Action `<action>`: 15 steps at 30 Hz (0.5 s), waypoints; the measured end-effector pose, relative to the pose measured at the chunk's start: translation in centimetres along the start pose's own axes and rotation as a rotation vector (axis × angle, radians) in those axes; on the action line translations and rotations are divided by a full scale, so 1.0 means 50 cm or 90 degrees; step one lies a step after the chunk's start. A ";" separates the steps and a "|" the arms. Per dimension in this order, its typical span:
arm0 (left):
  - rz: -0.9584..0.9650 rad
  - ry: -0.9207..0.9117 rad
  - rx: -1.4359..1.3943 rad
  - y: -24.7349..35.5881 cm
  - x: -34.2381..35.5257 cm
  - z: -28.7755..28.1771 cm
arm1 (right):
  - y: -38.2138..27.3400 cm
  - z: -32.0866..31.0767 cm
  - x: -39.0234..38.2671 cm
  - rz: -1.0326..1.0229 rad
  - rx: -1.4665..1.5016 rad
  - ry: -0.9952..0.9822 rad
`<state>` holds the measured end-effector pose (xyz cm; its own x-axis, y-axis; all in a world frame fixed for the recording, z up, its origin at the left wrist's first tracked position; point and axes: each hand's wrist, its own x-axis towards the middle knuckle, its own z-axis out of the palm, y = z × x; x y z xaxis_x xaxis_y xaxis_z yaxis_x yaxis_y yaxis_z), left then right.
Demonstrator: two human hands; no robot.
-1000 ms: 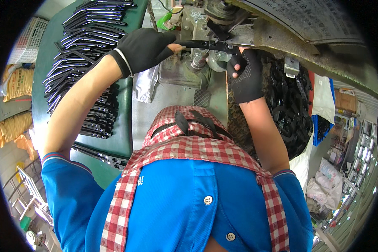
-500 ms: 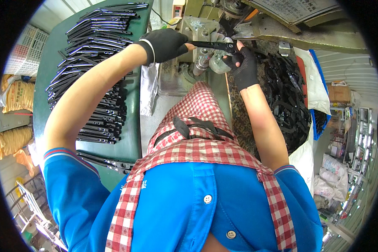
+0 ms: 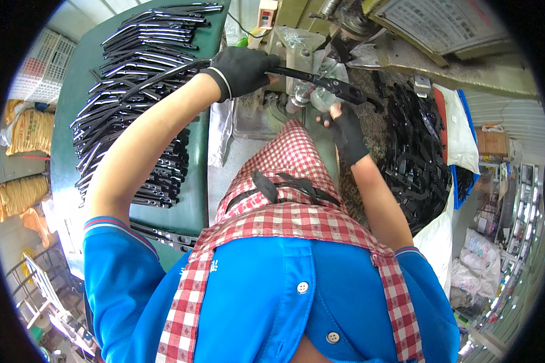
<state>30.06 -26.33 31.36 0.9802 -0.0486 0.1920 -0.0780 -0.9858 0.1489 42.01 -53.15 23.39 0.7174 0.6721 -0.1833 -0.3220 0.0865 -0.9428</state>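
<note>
My left hand [image 3: 242, 71], in a black fingerless glove, grips a long black metal part [image 3: 318, 81] that reaches across the metal machine fixture [image 3: 290, 57] to a flat, holed end on the right. My right hand [image 3: 348, 136], gloved alike, is below that end, fingertips loosely curled and apart, with nothing visible held in them. Beside the fixture's upright cylinder [image 3: 297, 100] is a translucent, pale piece [image 3: 324, 95], close to those fingers. Rows of similar black bent parts [image 3: 139, 60] lie on a green padded board [image 3: 69, 233] to my left.
A heap of black parts [image 3: 415, 151] lies right of my right arm, beside white sacks [image 3: 457, 133]. The machine's upper body [image 3: 430, 48] overhangs at top right. Plastic baskets [image 3: 39, 66] and yellow sacks [image 3: 27, 130] stand far left; a cardboard box [image 3: 490, 138] sits far right.
The black part now extends further right and tilts down at that end. My right hand has let go of it and moved down. My left hand is further right than a second ago.
</note>
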 end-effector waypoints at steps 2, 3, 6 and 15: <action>-0.001 0.033 -0.019 -0.008 -0.002 0.016 | 0.039 -0.049 -0.001 0.017 -0.013 -0.004; -0.002 0.023 -0.027 -0.008 -0.003 0.011 | 0.045 -0.059 0.010 0.019 -0.025 0.018; -0.024 -0.027 -0.041 0.001 -0.002 -0.010 | 0.059 -0.079 0.061 -0.010 -0.135 0.063; -0.049 -0.016 -0.073 0.011 -0.005 -0.030 | 0.079 -0.085 0.219 0.022 -0.947 0.046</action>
<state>29.50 -26.60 32.86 0.9882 0.0203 0.1518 -0.0220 -0.9620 0.2722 51.21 -48.55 16.47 0.7657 0.6170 -0.1817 0.5385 -0.7695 -0.3434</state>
